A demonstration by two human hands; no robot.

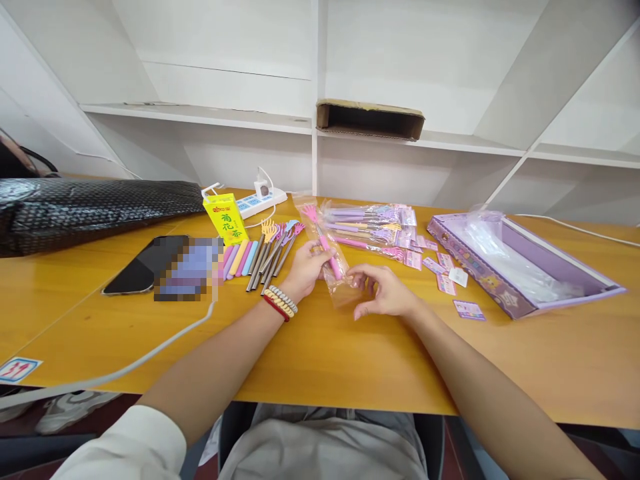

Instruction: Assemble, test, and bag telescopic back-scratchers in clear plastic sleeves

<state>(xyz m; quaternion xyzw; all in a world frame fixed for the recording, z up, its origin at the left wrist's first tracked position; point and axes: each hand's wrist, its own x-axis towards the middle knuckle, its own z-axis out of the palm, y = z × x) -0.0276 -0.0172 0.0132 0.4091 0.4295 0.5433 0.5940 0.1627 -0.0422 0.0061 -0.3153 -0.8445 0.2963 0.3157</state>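
Gripping a pink scratcher (325, 242) through its bag (342, 295), left hand (306, 269); half-open at its lower end, right hand (384, 291).

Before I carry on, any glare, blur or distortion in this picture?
Head view throughout: bright, fairly even light; sheen on the clear bag in the left hand and on the black wrap; shelf slants, probably wide-lens stretch; mosaic blocks hide one phone; print on the small cards is too small to read.
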